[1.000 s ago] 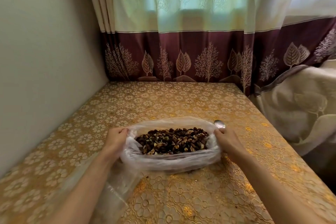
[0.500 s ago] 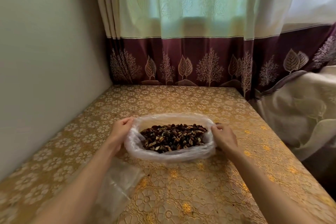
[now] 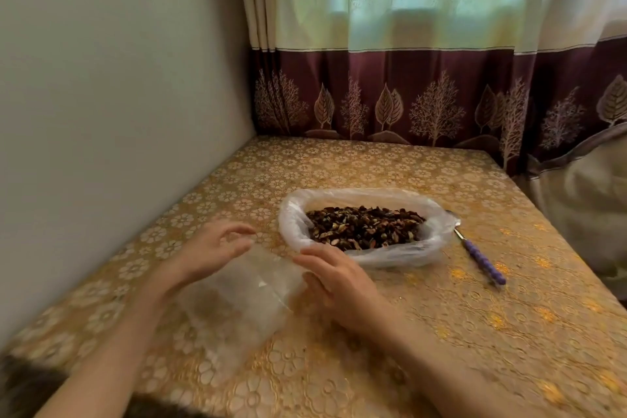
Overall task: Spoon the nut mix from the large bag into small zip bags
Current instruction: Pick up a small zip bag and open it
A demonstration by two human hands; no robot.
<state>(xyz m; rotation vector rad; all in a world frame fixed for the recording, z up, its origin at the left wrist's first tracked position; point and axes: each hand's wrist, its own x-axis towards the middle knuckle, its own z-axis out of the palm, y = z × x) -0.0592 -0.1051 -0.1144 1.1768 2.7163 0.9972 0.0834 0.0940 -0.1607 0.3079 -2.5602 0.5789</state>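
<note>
The large clear bag (image 3: 437, 241) stands open on the table with its rim rolled down, and dark nut mix (image 3: 363, 227) fills it. Nothing holds it. A small clear zip bag (image 3: 234, 302) lies flat in front of it to the left. My left hand (image 3: 207, 248) has curled fingers pinching the zip bag's far left corner. My right hand (image 3: 339, 278) touches the zip bag's right edge with fairly straight fingers. A spoon with a purple handle (image 3: 481, 261) lies on the table right of the large bag, its bowl partly behind the bag's rim.
The table (image 3: 509, 316) has a gold flowered cloth and sits in a corner: a plain wall on the left, a curtain (image 3: 407, 95) behind. Its right edge drops off beside a pale draped cloth (image 3: 583, 207).
Both hands have let go of the large bag's rim and moved back and left to the small zip bag. The spoon now shows fully beside the large bag.
</note>
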